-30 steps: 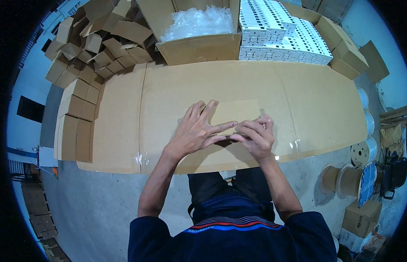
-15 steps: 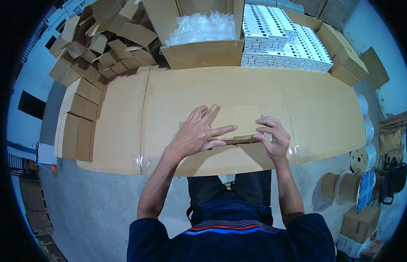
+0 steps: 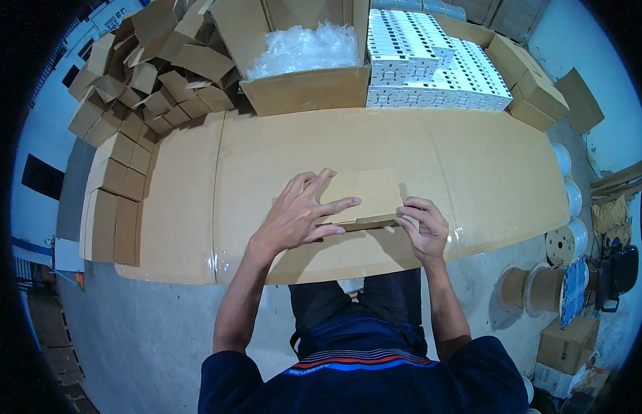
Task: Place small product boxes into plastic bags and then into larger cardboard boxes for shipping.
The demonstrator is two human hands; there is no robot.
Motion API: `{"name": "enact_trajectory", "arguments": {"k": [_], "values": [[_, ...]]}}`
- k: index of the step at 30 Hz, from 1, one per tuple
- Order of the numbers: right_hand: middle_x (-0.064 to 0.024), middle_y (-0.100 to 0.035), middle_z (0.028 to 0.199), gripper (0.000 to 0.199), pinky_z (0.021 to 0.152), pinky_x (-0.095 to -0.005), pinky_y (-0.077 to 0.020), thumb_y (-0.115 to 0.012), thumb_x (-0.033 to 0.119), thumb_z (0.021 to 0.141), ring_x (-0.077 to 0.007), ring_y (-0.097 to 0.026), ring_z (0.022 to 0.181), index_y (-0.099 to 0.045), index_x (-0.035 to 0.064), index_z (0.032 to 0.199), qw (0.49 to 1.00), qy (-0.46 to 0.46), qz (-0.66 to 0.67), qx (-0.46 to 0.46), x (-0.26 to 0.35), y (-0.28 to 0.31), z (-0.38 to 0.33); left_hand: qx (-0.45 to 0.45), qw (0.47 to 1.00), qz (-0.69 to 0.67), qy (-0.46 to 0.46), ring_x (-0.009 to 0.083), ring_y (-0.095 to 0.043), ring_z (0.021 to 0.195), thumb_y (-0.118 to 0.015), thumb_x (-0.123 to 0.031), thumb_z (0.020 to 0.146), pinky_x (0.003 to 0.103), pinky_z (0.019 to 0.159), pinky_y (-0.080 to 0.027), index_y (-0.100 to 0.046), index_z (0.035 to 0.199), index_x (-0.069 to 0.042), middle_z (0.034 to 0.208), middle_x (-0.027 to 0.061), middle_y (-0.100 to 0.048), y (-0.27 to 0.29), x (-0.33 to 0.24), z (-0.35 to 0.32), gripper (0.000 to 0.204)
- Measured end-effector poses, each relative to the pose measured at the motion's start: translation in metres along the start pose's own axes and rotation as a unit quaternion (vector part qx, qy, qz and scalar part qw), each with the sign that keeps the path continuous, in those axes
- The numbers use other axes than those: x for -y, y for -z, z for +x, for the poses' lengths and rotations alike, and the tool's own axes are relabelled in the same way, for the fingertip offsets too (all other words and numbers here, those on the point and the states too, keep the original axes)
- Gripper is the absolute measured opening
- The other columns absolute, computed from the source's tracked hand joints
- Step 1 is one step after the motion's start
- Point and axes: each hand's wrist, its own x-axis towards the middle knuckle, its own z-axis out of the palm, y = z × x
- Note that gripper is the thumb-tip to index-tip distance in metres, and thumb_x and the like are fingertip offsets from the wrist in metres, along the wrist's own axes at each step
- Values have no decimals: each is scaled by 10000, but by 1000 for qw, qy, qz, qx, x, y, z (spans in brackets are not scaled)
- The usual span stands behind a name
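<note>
A flat brown cardboard box (image 3: 366,193) lies in front of me on the cardboard-covered table, its lid down over the top and its front edge facing me. My left hand (image 3: 297,212) rests on the box's left side, fingers spread over the lid and thumb stretched along the front edge. At the right front corner, my right hand (image 3: 426,228) pinches the box's edge between thumb and fingers. A small flap stands out at the right side near those fingers. The inside of the box is hidden.
Brown boxes (image 3: 114,214) line the table's left edge, below a heap of open cartons (image 3: 176,69). At the back stand a large carton (image 3: 304,93) of clear plastic bags (image 3: 307,48) and stacked white boxes (image 3: 438,90). Cable spools (image 3: 535,290) sit on the floor at right.
The front flap now sits closer against the box, and the lid lies flatter. My right thumb has moved up to the corner. The whole view has shifted slightly.
</note>
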Motion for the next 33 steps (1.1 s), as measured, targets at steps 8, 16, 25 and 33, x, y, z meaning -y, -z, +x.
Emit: {"name": "enact_trajectory", "arguments": {"k": [8, 16, 25, 33], "values": [[-109, -721, 947, 218, 823, -322, -545, -789, -120, 727, -218, -669, 916, -731, -38, 921, 988, -95, 120, -18, 9, -6, -2, 10, 999, -29, -8, 389, -495, 1209, -638, -658, 813, 503, 1061, -449, -587, 1364, -462, 1469, 125, -445, -5, 5, 0, 587], [-84, -726, 925, 189, 873, -359, -528, -797, -72, 729, -223, -616, 1037, -764, 33, 883, 1000, -11, -3, 4, -3, 2, 3, 4, 1000, -6, 22, 388, -492, 1219, -649, -645, 818, 514, 1064, -445, -581, 1372, -456, 1462, 123, -448, -7, -1, 2, 589], [-151, -640, 1256, 205, 983, -418, -536, -793, -43, 752, -299, -553, 1279, -781, 52, 933, 994, -82, 67, 6, 5, -4, 0, -4, 1000, -10, 21, 383, -494, 1220, -651, -646, 813, 515, 1069, -441, -581, 1367, -471, 1461, 129, -448, -8, 1, 0, 585], [-190, -582, 1387, 222, 1059, -463, -500, -829, -24, 704, -345, -479, 1376, -777, 56, 904, 994, -45, 66, 77, -13, 0, 6, -35, 997, 63, -1, 393, -468, 1272, -621, -567, 865, 522, 1117, -398, -542, 1388, -500, 1513, 112, -412, -9, -10, -10, 534]]}}
